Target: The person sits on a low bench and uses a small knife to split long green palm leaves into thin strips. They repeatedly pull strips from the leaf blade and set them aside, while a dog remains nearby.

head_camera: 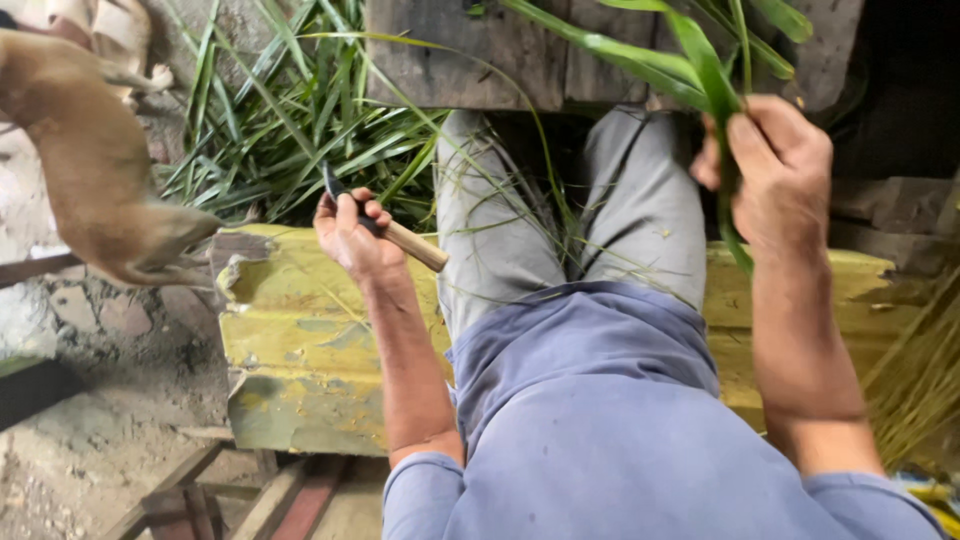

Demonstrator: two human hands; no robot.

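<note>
Knife in my left hand, long green leaves in my right, seated on a yellow bench.

My left hand (352, 235) is curled tight around a small knife (385, 228), the fingers (347, 212) wrapped over its pale wooden handle so the butt pokes out toward my knee and the dark blade points up and away toward the heap of cut leaves (290, 120) lying on the ground beyond. My right hand (775, 170) is raised beside my right knee, fingers closed around a bundle of long green leaves (700, 70); they arch up and leftward over a weathered wooden plank (470, 55), and their lower ends hang below my fist. I sit on a worn yellow bench (300, 340), grey trousers in front of me. A tan dog (90, 160) stands to my left, near the bench's end.
</note>
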